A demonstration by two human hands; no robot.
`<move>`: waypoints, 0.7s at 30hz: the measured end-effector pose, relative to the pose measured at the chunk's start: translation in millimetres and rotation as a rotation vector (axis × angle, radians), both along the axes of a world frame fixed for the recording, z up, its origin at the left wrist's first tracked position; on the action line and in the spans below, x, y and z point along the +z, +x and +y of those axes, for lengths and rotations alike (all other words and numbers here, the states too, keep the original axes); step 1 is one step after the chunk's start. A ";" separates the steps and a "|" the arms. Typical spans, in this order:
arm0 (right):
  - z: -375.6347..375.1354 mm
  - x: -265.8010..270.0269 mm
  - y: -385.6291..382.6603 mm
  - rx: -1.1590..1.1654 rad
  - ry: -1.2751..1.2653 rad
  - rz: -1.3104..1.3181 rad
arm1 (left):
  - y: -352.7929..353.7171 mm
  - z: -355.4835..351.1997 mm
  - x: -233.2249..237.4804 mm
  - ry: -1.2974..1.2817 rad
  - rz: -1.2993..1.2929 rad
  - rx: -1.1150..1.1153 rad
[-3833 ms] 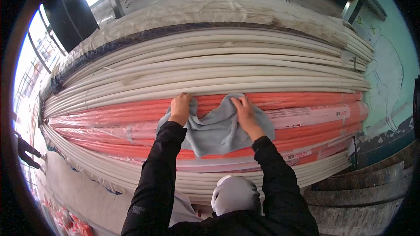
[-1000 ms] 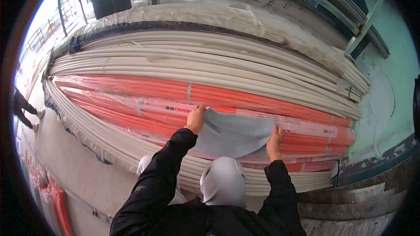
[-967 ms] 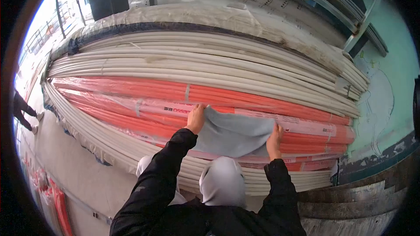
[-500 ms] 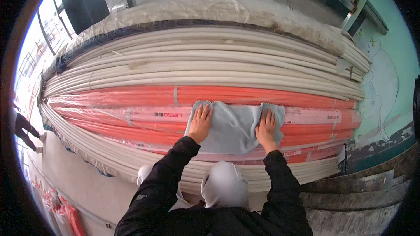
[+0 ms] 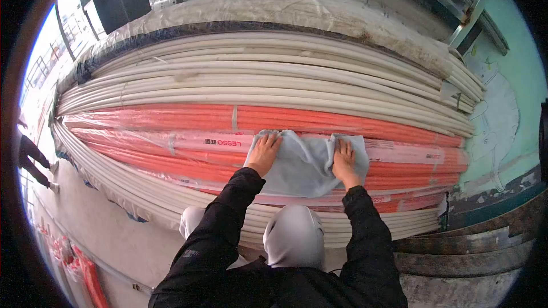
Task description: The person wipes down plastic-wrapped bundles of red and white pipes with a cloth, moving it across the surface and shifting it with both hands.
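Observation:
A grey-blue cloth (image 5: 299,166) lies wrinkled over red pipes in clear plastic wrap (image 5: 334,118). My left hand (image 5: 264,153) rests flat on the cloth's left side, fingers stretched toward its far edge. On the right part of the same cloth, my right hand (image 5: 345,162) also lies flat with its fingers extended. A fold of fabric rises between the hands, close to my right one. Printed lettering shows on a pink wrapper (image 5: 228,142) left of the cloth.
Long white pipes (image 5: 274,84) are stacked behind the red bundles, with more white pipes (image 5: 142,179) nearer me. A green wall (image 5: 525,102) and dark steps (image 5: 456,259) stand at right. Another person's legs (image 5: 35,161) show at far left.
The view has shifted and tilted slightly. Both hands stay on the cloth, and the fold beside my right hand looks more pronounced. More of the person at far left shows.

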State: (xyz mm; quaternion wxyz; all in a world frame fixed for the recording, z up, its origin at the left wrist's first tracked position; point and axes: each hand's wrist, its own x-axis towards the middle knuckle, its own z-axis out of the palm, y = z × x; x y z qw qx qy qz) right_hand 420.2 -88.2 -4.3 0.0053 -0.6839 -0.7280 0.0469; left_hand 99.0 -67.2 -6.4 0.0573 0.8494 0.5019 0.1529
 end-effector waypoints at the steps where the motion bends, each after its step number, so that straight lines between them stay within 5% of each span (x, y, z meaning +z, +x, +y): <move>1: -6.6 3.5 -8.1 0.013 0.006 -0.007 | -0.6 -2.4 -1.6 0.017 -0.020 0.001; 21: 21.0 19.3 -60.9 0.280 0.175 0.185 | -13.1 10.5 -18.5 0.106 0.066 -0.064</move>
